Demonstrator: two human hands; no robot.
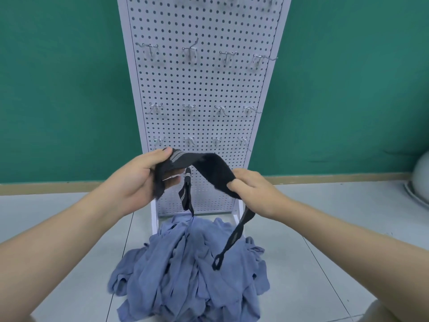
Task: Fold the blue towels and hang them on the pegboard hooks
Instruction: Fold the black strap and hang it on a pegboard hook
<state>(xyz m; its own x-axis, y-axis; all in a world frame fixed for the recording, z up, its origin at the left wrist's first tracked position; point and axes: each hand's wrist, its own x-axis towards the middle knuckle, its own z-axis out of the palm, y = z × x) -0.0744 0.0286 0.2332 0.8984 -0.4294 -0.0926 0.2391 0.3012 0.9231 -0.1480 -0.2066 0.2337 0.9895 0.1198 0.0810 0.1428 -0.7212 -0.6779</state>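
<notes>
Dark towel (210,169), held up in front of the lower pegboard (202,89): I see it stretched between both hands, its long axis running left to right and sagging a little toward the right. The left hand (139,180) pinches the left end, where a pale woven stripe shows, thumb on top and fingers curled beneath; the right hand (253,194) clenches the right end in curled fingers. A narrow strip of the cloth hangs from the middle, and a second strip ending in a loop (218,261) trails down from under the right hand. The nearest row of hooks (190,141) lies just above and beyond the left hand, so I judge that hand the closer one for hanging, with the loop the likely part to catch on a hook. The remaining heap of blue towels (190,270) lies on the floor (58,217) at the foot of the pegboard, directly below the held cloth and well apart from both hands. Hidden or unclear: the fingertips under the cloth, the fold state of the held piece, the count of towels in the heap, whose lower edge is cut off, and a pale rounded object (420,180) at the right border
</notes>
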